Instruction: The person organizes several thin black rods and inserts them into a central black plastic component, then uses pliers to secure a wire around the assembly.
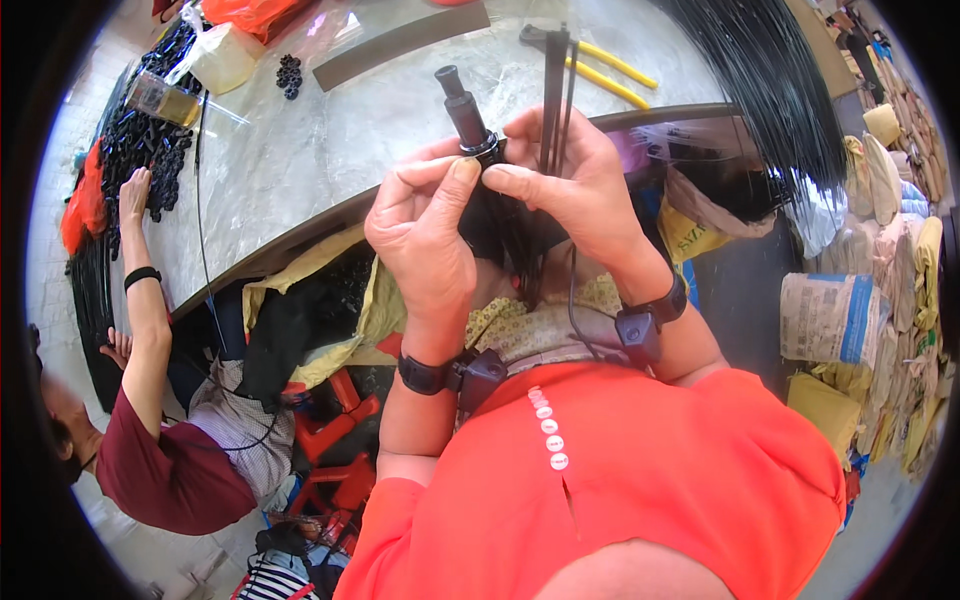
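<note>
- The left hand (425,225) and right hand (590,195) are raised, thumbs near each other; their fingers grip the base of one black stepped piece (463,108), between them.
- Dark rods (554,95) run through the right hand; whether any is joined, I cannot tell.
- Farther, loose black parts (172,160) and dark strands (770,75) seem left unworked.

Yellow-handled pliers (615,61) are lying on the counter (290,160), to the right of a dark curved strip (400,46). A jar (168,101) is holding yellowish liquid near a pale plastic tub (222,60). Red stools (322,435) are standing beside a co-worker (180,475) wearing dark red; sacks (885,290) are lining the right side.
</note>
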The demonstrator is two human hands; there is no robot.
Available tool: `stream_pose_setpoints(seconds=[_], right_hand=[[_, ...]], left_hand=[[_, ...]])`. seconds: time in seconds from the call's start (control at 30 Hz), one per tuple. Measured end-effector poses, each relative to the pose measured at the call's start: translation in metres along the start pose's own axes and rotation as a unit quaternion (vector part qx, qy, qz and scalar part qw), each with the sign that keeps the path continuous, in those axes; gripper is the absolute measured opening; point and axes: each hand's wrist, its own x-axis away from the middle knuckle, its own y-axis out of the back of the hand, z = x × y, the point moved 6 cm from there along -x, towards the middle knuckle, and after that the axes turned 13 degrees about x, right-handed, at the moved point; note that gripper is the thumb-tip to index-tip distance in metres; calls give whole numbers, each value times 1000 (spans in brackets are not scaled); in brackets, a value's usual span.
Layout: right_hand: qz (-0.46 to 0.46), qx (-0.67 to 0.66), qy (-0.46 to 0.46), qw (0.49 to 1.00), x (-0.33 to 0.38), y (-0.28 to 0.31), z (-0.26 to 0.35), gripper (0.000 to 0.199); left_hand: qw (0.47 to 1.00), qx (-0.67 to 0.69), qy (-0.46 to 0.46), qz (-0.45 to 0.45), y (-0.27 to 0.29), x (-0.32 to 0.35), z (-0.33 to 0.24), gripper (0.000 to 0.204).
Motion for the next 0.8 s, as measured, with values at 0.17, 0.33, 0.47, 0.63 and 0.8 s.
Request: stream_pose_setpoints(seconds=[0.17, 0.33, 0.47, 0.63, 0.8], right_hand=[[56, 36, -38, 997, -5, 9, -9, 45], [33, -10, -27, 999, -7, 17, -10, 41], [15, -34, -4, 999, -5, 23, -10, 39], [-2, -31, 6, 1000, -3, 32, -15, 38], [-7, -25, 6, 1000, -3, 32, -15, 36]], left_hand=[[999, -3, 13, 40, -2, -6, 4, 9], [999, -10, -4, 42, -5, -9, 14, 11], [999, -8, -16, 45, -10, -10, 24, 13], [999, -16, -11, 37, -18, -8, 33, 13], [1000, -23, -1, 17, -21, -5, 33, 15]])
